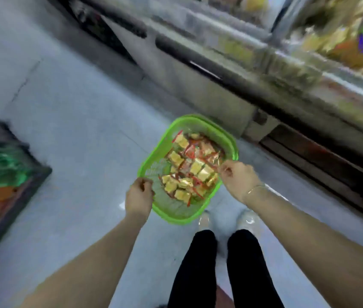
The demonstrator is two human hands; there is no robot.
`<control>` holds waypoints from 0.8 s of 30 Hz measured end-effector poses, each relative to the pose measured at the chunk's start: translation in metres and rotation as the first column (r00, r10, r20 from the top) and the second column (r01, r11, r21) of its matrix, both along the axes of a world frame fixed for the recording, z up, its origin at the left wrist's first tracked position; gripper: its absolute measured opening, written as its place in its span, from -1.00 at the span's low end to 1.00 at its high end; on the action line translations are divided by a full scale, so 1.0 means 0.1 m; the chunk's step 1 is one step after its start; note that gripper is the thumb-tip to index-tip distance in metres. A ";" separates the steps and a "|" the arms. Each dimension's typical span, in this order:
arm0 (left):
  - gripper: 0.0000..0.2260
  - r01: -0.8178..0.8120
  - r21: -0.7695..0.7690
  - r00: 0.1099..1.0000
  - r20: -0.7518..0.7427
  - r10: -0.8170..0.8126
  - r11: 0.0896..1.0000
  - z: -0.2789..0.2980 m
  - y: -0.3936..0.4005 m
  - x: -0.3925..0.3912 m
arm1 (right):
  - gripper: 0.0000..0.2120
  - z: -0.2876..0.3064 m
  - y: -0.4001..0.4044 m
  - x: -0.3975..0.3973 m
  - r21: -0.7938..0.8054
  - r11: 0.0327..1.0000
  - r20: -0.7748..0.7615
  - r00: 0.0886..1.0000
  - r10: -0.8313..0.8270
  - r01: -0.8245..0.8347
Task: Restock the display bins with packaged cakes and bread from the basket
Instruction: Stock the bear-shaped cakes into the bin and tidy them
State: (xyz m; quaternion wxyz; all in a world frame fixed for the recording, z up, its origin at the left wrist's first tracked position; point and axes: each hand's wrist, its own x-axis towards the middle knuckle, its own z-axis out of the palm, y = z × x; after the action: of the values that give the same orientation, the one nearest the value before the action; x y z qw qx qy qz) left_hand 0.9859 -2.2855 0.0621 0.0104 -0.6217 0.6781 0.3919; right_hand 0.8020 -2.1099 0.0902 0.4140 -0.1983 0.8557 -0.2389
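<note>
Left hand (139, 196), right hand (237, 180) curled.

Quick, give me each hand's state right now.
Left hand: curled round the near-left rim of the green basket, holding it.
Right hand: grips the basket's right rim.

Both hands, left (139, 196) and right (238, 181), grip the green basket (176, 215) of packaged cakes (189, 170).

I see a bright green basket (211, 127) of golden-yellow packaged cakes (189, 172) in clear wrappers with red edges. Trousers (198, 270) are black, shoes (246, 218) white, the floor (76, 130) pale grey-blue.
</note>
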 end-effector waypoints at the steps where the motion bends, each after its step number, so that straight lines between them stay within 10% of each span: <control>1: -0.81 0.030 0.027 0.999 0.034 -0.031 0.999 -0.28 -0.02 0.02 | -0.81 -0.30 -0.13 -0.03 0.057 0.998 -0.013 0.999 0.041 -0.040; 13: -0.53 0.540 0.059 0.816 0.207 -0.540 0.839 -2.99 -0.17 -0.56 | -0.41 -3.24 -1.23 -0.39 0.373 0.860 -0.203 0.873 0.443 -0.349; 17: -0.37 0.619 0.029 0.760 0.226 -0.609 0.784 -3.36 -0.09 -0.73 | -0.29 -3.58 -1.44 -0.32 0.369 0.918 -0.342 0.898 0.278 -0.144; 24: -0.62 0.492 -0.072 0.868 0.124 -0.481 0.868 -3.36 0.09 -0.74 | -0.28 -3.56 -1.44 -0.32 0.301 0.947 -0.059 0.989 0.132 -0.109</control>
State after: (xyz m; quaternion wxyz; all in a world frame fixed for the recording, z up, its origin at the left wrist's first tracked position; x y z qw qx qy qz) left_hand 0.9116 -2.2768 -0.2736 0.1120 -0.4495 0.8303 0.3098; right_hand 0.7697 -2.2540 -0.2658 0.4189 -0.1950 0.8838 -0.0739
